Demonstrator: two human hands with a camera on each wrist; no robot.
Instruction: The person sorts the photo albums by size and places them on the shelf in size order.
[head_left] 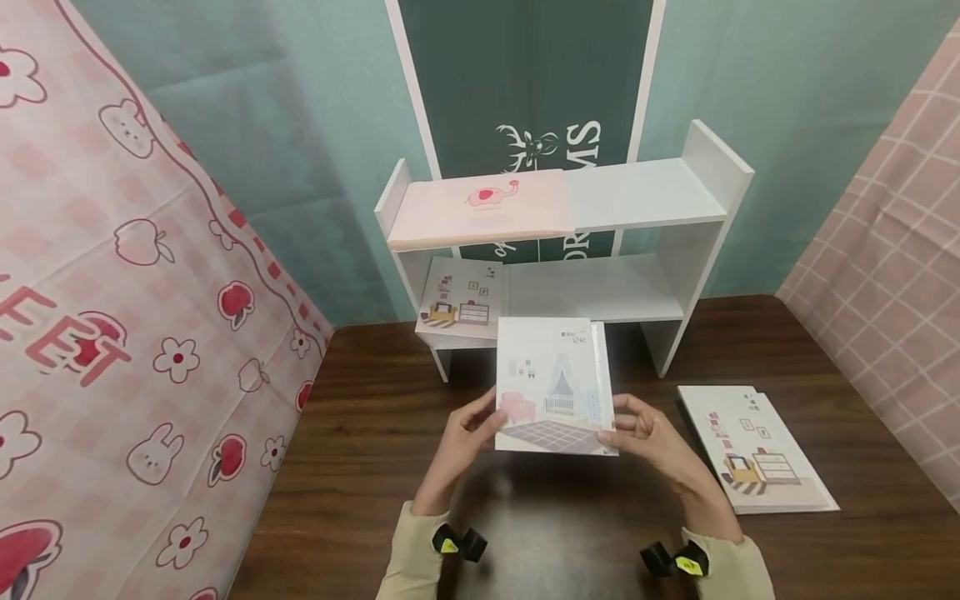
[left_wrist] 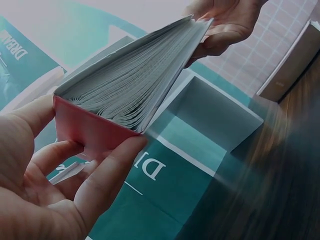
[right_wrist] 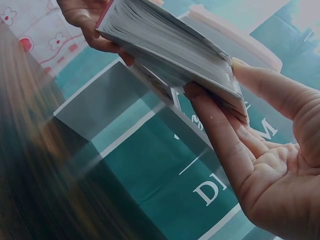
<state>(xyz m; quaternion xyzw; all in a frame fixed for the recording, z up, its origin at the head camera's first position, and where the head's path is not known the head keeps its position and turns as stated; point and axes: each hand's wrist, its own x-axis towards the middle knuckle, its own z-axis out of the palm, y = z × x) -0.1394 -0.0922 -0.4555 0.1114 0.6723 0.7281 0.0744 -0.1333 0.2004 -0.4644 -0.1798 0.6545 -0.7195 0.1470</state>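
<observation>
A thick white book with a printed room scene on its cover is held between both hands, above the table and in front of the shelf. My left hand grips its left side near the bottom corner, thumb on the cover. In the left wrist view, the fingers are at the book's reddish spine, and the page edges show fanned a little. Opposite, my right hand pinches the right side, thumb on the front cover. The right wrist view shows its fingers beneath the book at the pages' open side.
A white two-tier shelf stands at the back, with a pink elephant-print item on its top board. Another book lies on the lower board at the left. At right, stacked books lie on the dark wooden table.
</observation>
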